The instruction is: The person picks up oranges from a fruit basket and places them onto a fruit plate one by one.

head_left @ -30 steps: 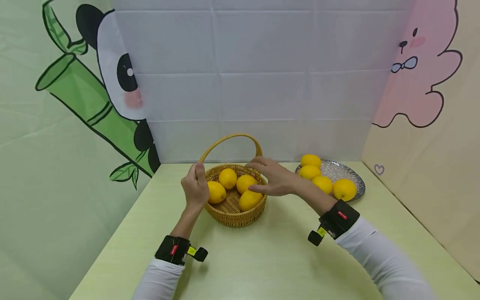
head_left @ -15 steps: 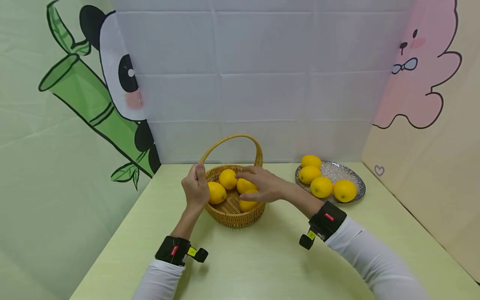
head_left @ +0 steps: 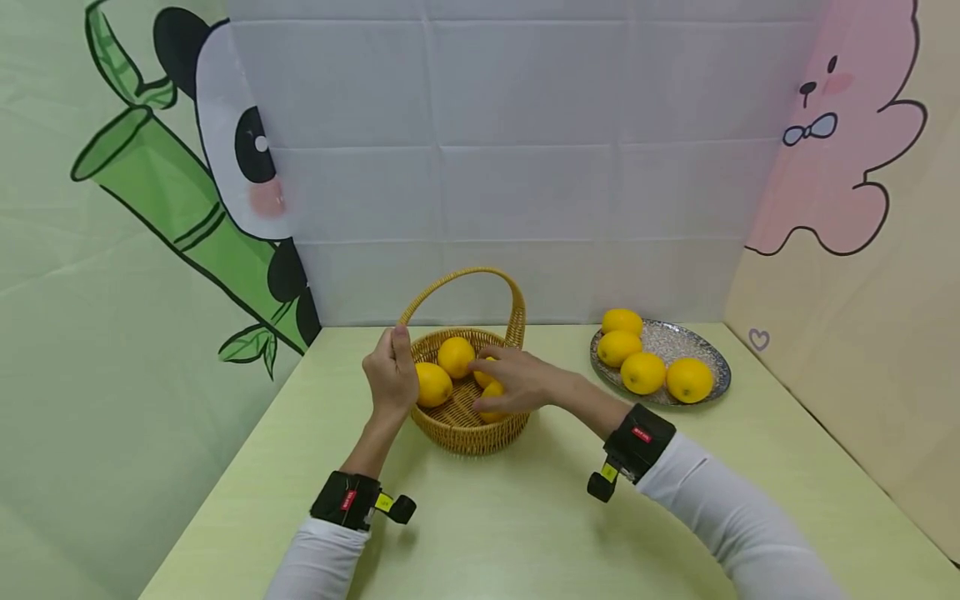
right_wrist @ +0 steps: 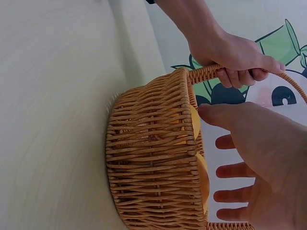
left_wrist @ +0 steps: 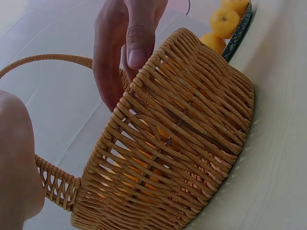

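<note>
My left hand (head_left: 392, 375) grips the arched handle (head_left: 480, 272) of a round wicker basket (head_left: 468, 440) at its left side; the right wrist view shows its fingers curled round the handle. Inside the basket lie several yellow lemons, such as the back one (head_left: 455, 358) and the left one (head_left: 432, 385). My right hand (head_left: 522, 380) reaches over the basket's right side with fingers spread, close above two lemons that it partly covers. In the right wrist view, that hand's fingers (right_wrist: 235, 171) are extended and apart, with nothing between them and the thumb.
To the right stands a speckled oval plate (head_left: 675, 337) with a dark rim, bearing several lemons (head_left: 690, 381) along its left and front. The pale table (head_left: 480, 533) ends at a grey back wall (head_left: 525, 192). Side panels carry cartoon drawings.
My right hand has moved left and slightly down, from the basket's right rim to over the lemons inside. The left hand stays on the handle, and the basket has not moved.
</note>
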Demonstrator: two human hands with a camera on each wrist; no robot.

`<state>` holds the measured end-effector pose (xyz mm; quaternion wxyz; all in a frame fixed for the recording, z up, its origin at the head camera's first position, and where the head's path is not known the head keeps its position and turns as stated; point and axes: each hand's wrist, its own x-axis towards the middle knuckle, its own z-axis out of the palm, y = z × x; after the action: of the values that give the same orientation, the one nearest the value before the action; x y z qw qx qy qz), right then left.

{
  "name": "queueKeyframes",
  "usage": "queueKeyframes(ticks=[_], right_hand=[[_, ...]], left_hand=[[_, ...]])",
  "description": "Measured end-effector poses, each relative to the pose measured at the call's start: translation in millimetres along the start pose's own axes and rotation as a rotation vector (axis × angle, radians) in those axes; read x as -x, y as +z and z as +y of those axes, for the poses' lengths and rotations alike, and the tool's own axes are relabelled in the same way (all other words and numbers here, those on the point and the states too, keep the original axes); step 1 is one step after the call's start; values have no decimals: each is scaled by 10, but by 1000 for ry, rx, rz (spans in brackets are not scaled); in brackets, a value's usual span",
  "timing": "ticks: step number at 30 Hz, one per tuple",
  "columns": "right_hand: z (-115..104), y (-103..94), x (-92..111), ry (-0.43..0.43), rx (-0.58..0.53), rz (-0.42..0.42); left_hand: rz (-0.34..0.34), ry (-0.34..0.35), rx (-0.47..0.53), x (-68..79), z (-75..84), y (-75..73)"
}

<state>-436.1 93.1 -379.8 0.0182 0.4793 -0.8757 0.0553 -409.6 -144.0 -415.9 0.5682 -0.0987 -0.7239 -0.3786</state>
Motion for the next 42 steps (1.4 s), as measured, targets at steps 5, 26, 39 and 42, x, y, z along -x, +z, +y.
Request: queueKeyframes(ticks=[5, 26, 39, 42], right_hand=[[-24, 34, -22, 18, -1, -22], [-59, 116, -124, 40, 24, -84], [-73, 81, -179, 14, 74, -129], [-83, 82, -191, 34, 64, -178]], left_hand=[[-1, 2, 7, 0, 1, 0], [-31, -36, 11, 36, -52, 9], [-20, -13, 16, 3, -50, 34], [-12, -8, 14, 1, -46, 38]])
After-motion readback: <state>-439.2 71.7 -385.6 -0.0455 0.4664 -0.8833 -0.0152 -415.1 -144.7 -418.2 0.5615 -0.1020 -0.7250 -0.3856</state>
